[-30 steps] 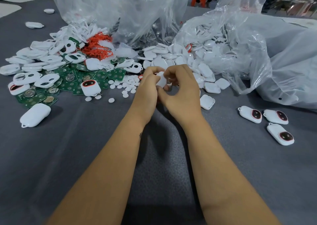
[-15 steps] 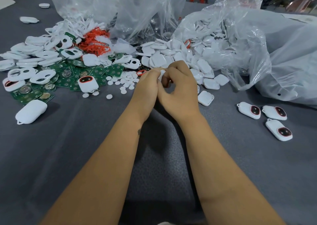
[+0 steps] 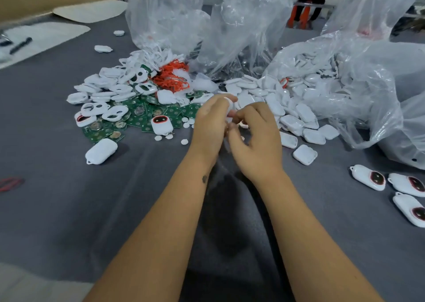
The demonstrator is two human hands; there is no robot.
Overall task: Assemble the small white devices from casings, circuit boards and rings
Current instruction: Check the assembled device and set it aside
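Two hands met mid-surface: left hand (image 3: 210, 122) and right hand (image 3: 255, 138), fingers curled, both pinching one small white casing (image 3: 229, 110). Finished devices (image 3: 368, 177) lying near right on grey surface (image 3: 69, 209). Farther left, green circuit boards (image 3: 138, 117); beyond, orange rings (image 3: 171, 77) and plastic bags (image 3: 241, 25).

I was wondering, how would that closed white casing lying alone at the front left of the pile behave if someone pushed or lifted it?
The white casing looks like a smooth, rigid plastic shell, so it would probably slide on the grey cloth rather than roll, since it lies flat. It is likely light. Its glossy surface may be a little slippery to pinch.
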